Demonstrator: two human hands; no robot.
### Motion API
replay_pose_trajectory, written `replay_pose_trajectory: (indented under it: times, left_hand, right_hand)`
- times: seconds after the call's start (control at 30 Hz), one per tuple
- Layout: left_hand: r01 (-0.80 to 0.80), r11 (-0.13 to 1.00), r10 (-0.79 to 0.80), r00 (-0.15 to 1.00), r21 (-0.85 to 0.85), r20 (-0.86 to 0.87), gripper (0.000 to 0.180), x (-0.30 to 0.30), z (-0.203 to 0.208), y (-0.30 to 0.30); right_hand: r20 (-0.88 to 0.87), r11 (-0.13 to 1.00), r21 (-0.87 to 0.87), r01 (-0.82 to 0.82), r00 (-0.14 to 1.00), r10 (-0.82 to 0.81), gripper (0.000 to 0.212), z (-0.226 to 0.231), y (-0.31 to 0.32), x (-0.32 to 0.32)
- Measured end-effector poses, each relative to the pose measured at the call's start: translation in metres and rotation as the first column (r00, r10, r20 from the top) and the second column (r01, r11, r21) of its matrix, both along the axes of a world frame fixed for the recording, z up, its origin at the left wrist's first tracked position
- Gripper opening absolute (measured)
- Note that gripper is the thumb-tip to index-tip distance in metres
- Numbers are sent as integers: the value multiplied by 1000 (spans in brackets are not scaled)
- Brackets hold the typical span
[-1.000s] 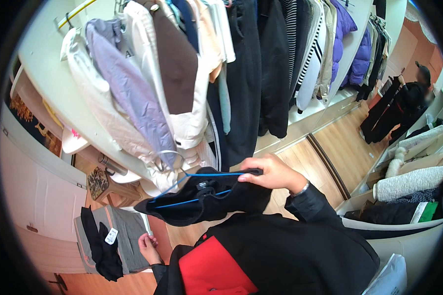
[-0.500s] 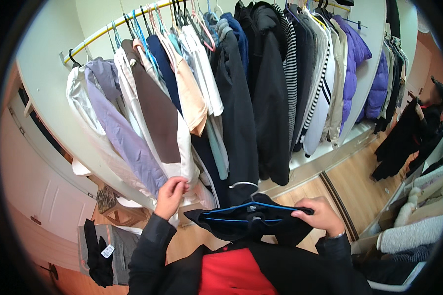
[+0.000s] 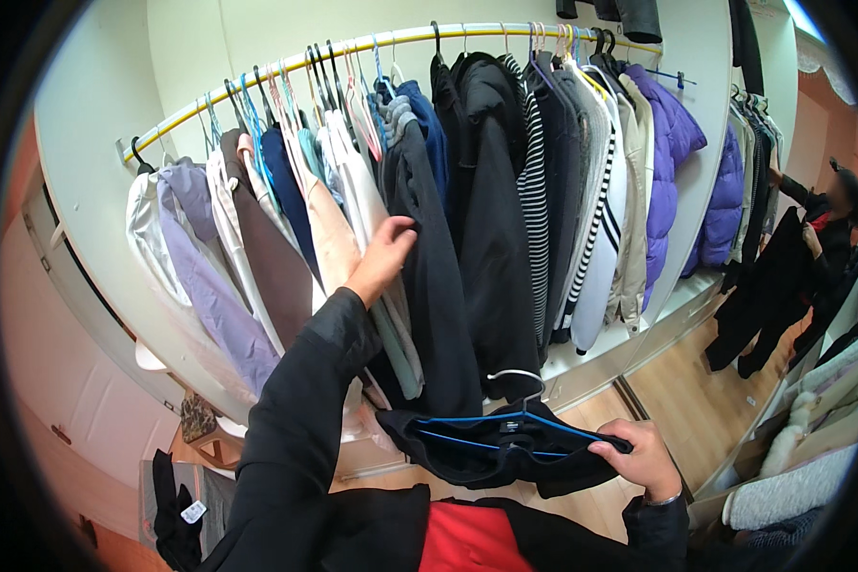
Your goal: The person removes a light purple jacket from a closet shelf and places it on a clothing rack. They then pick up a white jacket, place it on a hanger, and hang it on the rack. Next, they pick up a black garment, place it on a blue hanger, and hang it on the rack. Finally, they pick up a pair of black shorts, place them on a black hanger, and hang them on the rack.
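Hands: two in view. The left hand [image 3: 383, 255] is raised with fingers loosely spread, pressing against the hanging clothes between a cream garment [image 3: 353, 205] and a black coat [image 3: 429, 276]; it grips nothing that I can see. The right hand [image 3: 643, 459] is closed around one end of a blue hanger [image 3: 505, 424].
Hanger load: one dark garment [image 3: 491, 453] draped over the blue hanger, held low at about 5 o'clock, just below the row of clothes; its metal hook [image 3: 524, 379] points up toward the black coat's hem.
Rail: one yellow-white rail [image 3: 286, 71] curving from 9 o'clock across to 1 o'clock, packed with well over a dozen garments; exact count cannot be told.
Neighbours: lilac shirt [image 3: 205, 276] at the left end, striped top [image 3: 534, 191] in the middle, purple puffer jacket [image 3: 667, 162] toward 2 o'clock.
In the way: clothes hang tight together; the only gap is where the left hand parts them.
Edges: another person [image 3: 820, 248] stands at 3 o'clock by a second rack; wooden floor [image 3: 686, 400] lies open between.
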State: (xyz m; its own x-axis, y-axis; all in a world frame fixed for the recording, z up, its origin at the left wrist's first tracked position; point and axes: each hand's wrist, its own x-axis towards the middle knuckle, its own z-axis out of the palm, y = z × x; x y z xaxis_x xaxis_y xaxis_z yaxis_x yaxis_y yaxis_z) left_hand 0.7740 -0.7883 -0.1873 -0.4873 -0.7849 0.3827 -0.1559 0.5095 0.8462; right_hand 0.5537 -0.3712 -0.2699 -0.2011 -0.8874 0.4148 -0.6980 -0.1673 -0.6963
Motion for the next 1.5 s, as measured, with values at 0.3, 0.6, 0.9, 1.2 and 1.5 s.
replay_pose_trajectory:
  times: [0.3, 0.6, 0.9, 1.2, 1.5]
  left_hand:
    - [-310, 948, 318, 928, 69, -193, 79, 85, -17, -77]
    - [-284, 953, 269, 954, -107, -132, 70, 166, -26, -84]
    - [-30, 999, 28, 994, -12, -101, 70, 183, -63, -83]
    - [113, 990, -125, 979, -83, -160, 73, 197, -94, -80]
    - [113, 993, -117, 988, -43, -98, 72, 200, -100, -88]
  right_hand:
    - [106, 997, -25, 77, 992, -74, 18, 39, -16, 7]
    - [53, 965, -82, 251, 968, -247, 17, 75, -37, 37]
    - [-14, 944, -100, 315, 948, -318, 21, 80, -46, 76]
    - [-21, 915, -101, 391, 918, -395, 22, 86, -47, 107]
    - [-29, 884, -76, 462, 885, -465, 20, 76, -39, 126]
